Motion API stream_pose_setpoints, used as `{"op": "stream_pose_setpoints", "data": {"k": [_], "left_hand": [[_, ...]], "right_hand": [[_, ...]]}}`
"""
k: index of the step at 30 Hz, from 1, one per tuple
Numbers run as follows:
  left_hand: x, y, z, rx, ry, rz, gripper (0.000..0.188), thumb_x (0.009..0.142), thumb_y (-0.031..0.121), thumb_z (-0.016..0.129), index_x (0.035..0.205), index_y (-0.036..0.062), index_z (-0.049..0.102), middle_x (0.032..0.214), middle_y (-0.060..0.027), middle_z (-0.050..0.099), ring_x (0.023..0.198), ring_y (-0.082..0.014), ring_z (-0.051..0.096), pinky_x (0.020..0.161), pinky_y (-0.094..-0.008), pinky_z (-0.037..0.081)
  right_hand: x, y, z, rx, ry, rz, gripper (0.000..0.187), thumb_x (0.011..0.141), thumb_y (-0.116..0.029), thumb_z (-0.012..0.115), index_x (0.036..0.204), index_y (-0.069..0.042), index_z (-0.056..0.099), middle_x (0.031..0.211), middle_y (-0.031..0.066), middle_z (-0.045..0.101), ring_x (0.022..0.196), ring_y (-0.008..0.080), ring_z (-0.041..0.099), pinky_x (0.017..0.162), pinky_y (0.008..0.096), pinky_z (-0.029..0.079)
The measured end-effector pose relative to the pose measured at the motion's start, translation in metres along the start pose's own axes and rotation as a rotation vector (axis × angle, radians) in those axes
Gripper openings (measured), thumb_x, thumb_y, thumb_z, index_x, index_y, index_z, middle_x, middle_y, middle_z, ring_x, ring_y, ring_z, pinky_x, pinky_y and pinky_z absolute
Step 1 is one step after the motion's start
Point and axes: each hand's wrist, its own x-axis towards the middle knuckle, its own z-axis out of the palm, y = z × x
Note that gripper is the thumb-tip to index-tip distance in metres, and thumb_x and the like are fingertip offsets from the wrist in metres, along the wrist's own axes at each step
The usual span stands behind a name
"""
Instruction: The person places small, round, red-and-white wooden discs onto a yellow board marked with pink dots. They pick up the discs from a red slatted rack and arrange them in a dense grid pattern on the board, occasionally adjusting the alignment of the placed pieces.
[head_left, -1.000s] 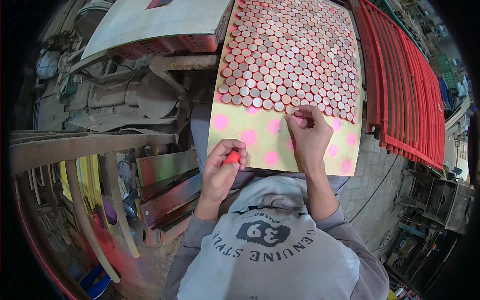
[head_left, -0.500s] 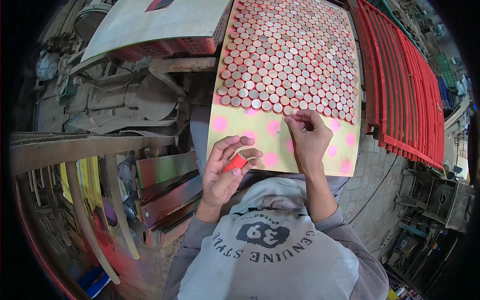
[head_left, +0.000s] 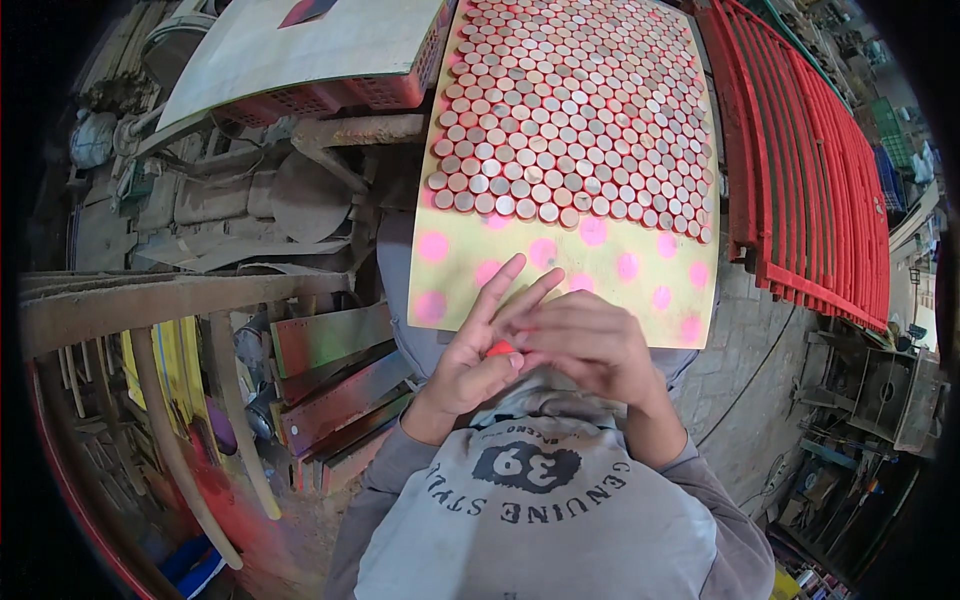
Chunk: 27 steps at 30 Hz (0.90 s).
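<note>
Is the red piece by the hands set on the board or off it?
Off: the left hand holds the red piece, just below the board in this view.

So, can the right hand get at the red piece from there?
Probably yes: the right hand is close beside the red piece, which peeks out of the left hand; nothing visible seems to block the way.

Brings right hand [head_left: 597,345] back from disc rows [head_left: 560,150] to left hand [head_left: 465,372].
Now straightens two left fingers [head_left: 497,288], half covers the red cylinder [head_left: 501,349] and bares two pink spots [head_left: 593,231].
</note>
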Motion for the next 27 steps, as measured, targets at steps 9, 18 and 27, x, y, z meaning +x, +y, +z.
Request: {"op": "stream_pose_setpoints", "data": {"k": [9,18,27], "left_hand": [[-0.005,-0.020,-0.035,0.101,0.133,-0.056,0.035,0.106,0.010,0.056,0.137,-0.0050,0.058,0.115,-0.0124,0.068,0.086,-0.0142,0.065,0.077,-0.0287,0.056],[-0.010,-0.014,-0.026,0.349,0.276,-0.066,0.026,0.098,0.010,0.069,0.119,-0.0056,0.070,0.090,-0.0065,0.070,0.065,-0.0075,0.053,0.060,-0.0244,0.047],[-0.008,-0.003,-0.023,0.430,0.348,-0.034,0.031,0.098,0.009,0.069,0.125,-0.0068,0.067,0.099,-0.0071,0.070,0.068,-0.0071,0.053,0.063,-0.0241,0.048]], "right_hand": [[-0.001,-0.005,-0.010,-0.074,0.084,0.189,0.028,0.078,-0.003,0.081,0.105,-0.003,0.075,0.096,0.0087,0.072,0.088,0.0250,0.070,0.072,0.0349,0.057],[0.000,0.003,-0.005,-0.035,0.037,0.123,0.026,0.075,-0.002,0.082,0.099,-0.002,0.075,0.092,0.0090,0.072,0.082,0.0255,0.068,0.073,0.0340,0.055],[0.001,0.029,-0.017,-0.183,0.392,0.498,0.026,0.076,0.003,0.079,0.102,0.003,0.074,0.090,0.0130,0.071,0.074,0.0186,0.069,0.067,0.0304,0.056]]}}
